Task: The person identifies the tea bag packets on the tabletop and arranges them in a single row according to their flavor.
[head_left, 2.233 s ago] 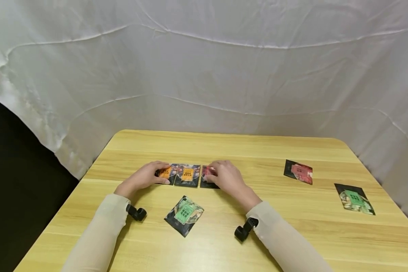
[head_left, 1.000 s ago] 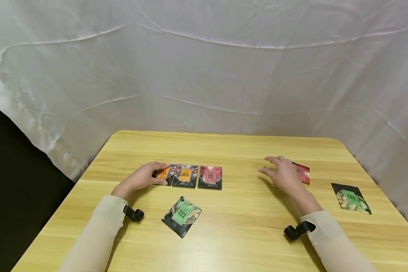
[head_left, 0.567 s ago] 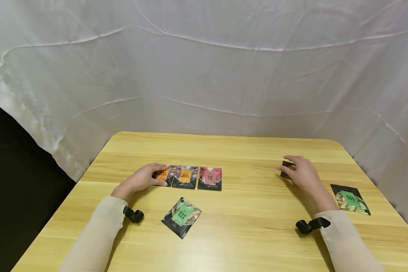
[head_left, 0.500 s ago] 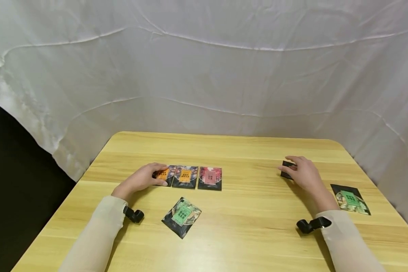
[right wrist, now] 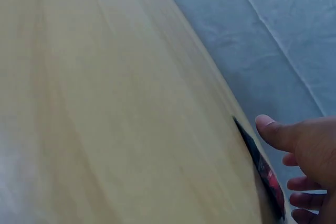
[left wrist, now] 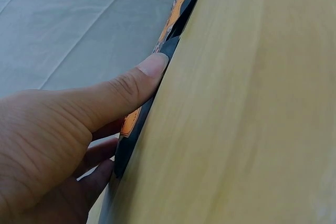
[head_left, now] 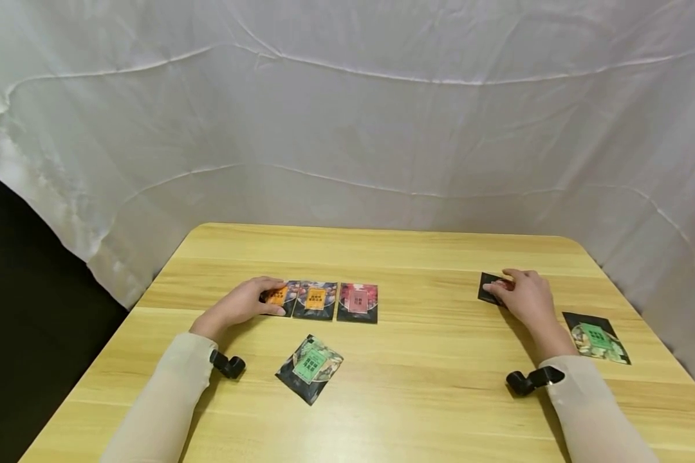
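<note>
My left hand [head_left: 240, 301] curves over an orange-labelled sachet [head_left: 278, 297], thumb on its near edge; the left wrist view shows the thumb [left wrist: 126, 90] against its dark rim. To its right lie a second orange-labelled sachet [head_left: 315, 299] and a red-labelled one [head_left: 357, 302], in a row. Toward the right side, my right hand [head_left: 524, 297] hovers over another red-labelled sachet [head_left: 489, 287], covering much of it. In the right wrist view, a gap shows between the thumb [right wrist: 278, 134] and this sachet [right wrist: 265, 174], and the fingers are loosely bent.
A green-labelled sachet [head_left: 310, 368] lies askew in front of the row. Another green-labelled sachet [head_left: 596, 339] lies near the right edge of the wooden table [head_left: 417, 399]. A pale cloth [head_left: 347, 128] hangs behind the table.
My right hand has left the red-labelled sachet in the row and moved right to the other red-labelled one, shifting slightly farther right over it lately. The left hand has stayed at its sachet.
</note>
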Action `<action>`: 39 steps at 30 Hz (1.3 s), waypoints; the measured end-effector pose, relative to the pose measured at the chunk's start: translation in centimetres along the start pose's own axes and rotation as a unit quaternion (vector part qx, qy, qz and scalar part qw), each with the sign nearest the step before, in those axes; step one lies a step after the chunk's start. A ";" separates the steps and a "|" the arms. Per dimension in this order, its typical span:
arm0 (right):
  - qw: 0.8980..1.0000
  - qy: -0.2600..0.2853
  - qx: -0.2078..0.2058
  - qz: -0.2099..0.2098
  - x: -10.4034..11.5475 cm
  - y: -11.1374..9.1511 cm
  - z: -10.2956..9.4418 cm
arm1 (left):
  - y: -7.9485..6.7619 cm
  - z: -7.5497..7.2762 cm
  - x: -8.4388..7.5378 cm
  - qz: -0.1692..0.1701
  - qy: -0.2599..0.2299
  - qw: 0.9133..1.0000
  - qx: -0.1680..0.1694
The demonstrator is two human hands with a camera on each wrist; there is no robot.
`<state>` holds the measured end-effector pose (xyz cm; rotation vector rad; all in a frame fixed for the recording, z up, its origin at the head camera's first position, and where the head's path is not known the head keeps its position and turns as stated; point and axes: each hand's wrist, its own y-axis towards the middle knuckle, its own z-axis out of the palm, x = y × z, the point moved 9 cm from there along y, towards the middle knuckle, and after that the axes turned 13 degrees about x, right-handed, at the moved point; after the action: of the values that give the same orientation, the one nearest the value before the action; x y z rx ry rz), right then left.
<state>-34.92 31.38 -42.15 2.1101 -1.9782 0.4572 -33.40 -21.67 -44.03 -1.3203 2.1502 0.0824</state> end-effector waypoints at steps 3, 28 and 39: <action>1.000 -0.011 0.009 0.004 -0.3 0.0 0.3 | 0.0 0.0 0.0 0.000 -0.001 1.000 0.000; 0.995 -0.046 0.082 0.017 1.2 0.0 1.2 | 0.3 -0.1 0.4 -0.009 0.003 1.000 0.002; 0.991 -0.069 0.114 -0.010 2.7 -0.1 1.4 | 0.3 0.0 0.4 -0.003 0.003 1.000 0.000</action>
<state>-34.55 28.34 -42.45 2.3558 -2.0639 0.5720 -33.78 -21.84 -44.35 -1.3281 2.1512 0.0751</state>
